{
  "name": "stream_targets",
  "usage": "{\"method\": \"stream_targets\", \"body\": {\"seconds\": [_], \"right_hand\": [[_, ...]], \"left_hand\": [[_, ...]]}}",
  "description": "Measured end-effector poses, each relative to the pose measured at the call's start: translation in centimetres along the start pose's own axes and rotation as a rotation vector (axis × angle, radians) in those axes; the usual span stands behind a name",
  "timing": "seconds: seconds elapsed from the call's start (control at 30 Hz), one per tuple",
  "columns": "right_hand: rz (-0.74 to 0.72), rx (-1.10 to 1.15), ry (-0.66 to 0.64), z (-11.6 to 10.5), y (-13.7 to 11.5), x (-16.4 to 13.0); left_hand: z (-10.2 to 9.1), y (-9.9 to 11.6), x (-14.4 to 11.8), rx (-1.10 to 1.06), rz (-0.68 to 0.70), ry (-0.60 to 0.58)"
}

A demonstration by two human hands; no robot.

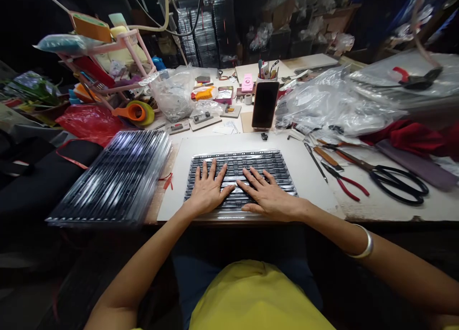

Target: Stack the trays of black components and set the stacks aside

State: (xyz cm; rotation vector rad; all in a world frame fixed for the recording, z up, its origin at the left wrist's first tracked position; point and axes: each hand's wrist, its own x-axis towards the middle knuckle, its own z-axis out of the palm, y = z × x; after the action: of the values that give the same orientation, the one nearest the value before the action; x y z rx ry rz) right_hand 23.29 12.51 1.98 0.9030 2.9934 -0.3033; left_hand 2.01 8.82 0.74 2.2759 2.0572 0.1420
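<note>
A clear plastic tray (236, 154) with rows of dark, narrow strip-like parts lies flat on a white board (315, 196) at the table's front edge. Across its left half rests my left hand (208, 190), palm down with the fingers spread. My right hand (267, 196) lies flat on the right half, its fingers also apart and pointing up and left. Nothing is gripped by either hand. Beside the board on the left sits a stack of similar filled trays (114, 177). Parts of the tray beneath my palms are hidden.
A phone (265, 105) stands upright behind the tray. To the right lie red-handled pliers (346, 181), tweezers (316, 162) and large black scissors (394, 177). Plastic bags (333, 100) heap up at the back right. A pink rack (132, 52) and tape dispenser (138, 112) stand at the left.
</note>
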Motion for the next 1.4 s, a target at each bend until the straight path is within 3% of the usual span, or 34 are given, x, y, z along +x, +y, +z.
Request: {"method": "stream_targets", "body": {"seconds": [0.17,0.23,0.37,0.53,0.7,0.87,1.03,1.1,1.17,1.23,1.3,1.4], "right_hand": [[0.174,-0.024,0.133,-0.3,1.8,1.5],[0.182,-0.041,0.113,0.3,2.5,2.0],[0.200,-0.015,0.108,0.7,4.4,1.4],[0.461,0.045,0.187,1.1,6.3,-0.5],[0.514,0.056,0.300,1.1,5.9,-0.6],[0.511,0.043,0.401,1.3,3.5,-2.7],[0.573,0.046,0.629,3.8,-0.9,-11.3],[0.731,0.183,0.769,5.1,-2.7,-15.2],[0.959,0.477,0.921,6.2,-4.1,-18.6],[1.074,0.927,1.028,7.1,-5.1,-21.4],[1.019,1.329,1.078,7.9,-5.6,-23.2],[0.935,1.517,1.118,9.5,-5.1,-24.4]], "left_hand": [[0.1,0.0,0.2,0.004,0.025,-0.018],[0.0,-0.3,0.2,0.006,0.054,-0.025],[-0.3,-3.2,-0.2,-0.033,0.151,-0.043],[0.3,-7.2,-1.7,-0.265,-0.072,0.082],[0.8,-7.0,-2.3,-0.317,-0.225,0.202],[-0.8,-6.7,-1.2,-0.295,-0.245,0.234],[-0.4,-4.8,0.3,-0.337,-0.066,0.272],[0.8,-3.2,1.3,-0.373,0.082,0.261],[2.0,-0.9,2.3,-0.387,0.226,0.222],[2.8,1.9,2.9,-0.391,0.286,0.219],[2.9,4.4,3.1,-0.405,0.263,0.187],[2.3,6.4,3.1,-0.474,0.087,0.088]]}}
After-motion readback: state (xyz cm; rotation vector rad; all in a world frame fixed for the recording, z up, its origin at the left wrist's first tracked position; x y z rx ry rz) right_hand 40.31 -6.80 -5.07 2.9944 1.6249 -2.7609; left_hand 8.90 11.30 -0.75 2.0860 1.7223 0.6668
